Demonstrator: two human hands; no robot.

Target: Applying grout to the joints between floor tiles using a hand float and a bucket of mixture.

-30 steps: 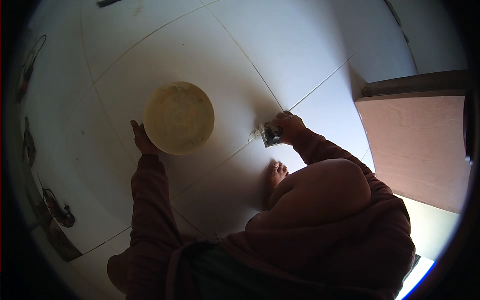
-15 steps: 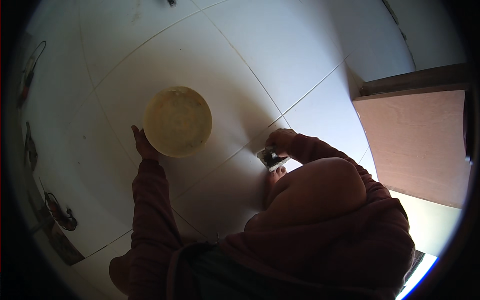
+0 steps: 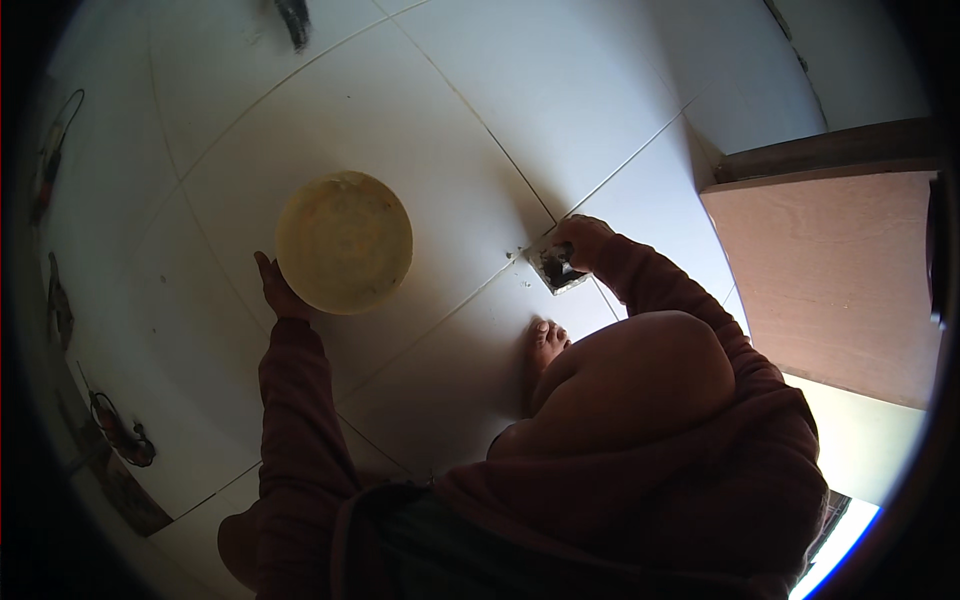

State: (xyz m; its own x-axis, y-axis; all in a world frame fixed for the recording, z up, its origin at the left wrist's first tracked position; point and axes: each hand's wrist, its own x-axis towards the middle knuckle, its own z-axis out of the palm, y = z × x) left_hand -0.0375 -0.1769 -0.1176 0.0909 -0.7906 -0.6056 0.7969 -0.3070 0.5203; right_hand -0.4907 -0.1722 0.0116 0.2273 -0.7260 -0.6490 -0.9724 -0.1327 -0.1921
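On the near left, my left hand (image 3: pixel 284 292) grips the lower left side of a round, pale yellow bowl (image 3: pixel 345 242). The thumb stands out beside the rim, while the other fingers are hidden under or behind the bowl. A thin smear coats the bowl's inside. Right of it, my right hand (image 3: pixel 585 241) is closed on a flat, squarish scraper (image 3: pixel 552 268) with a dark patch and pale, crusted edges. The scraper lies against the white tiled floor (image 3: pixel 470 190) near a joint where tiles meet. Small crumbs (image 3: pixel 512 254) lie just left of its edge.
My bare foot (image 3: pixel 547 338) and bent knee (image 3: pixel 640 365) are close below the scraper. A wooden panel (image 3: pixel 830 275) stands at the right. Corded tools (image 3: pixel 122 430) lie along the left side. A dark, long thing (image 3: pixel 293 22) shows at the top edge.
My right hand and the scraper have moved up and slightly right, away from my foot. Crumbs now show beside the scraper. More of the dark thing at the top has come into view.
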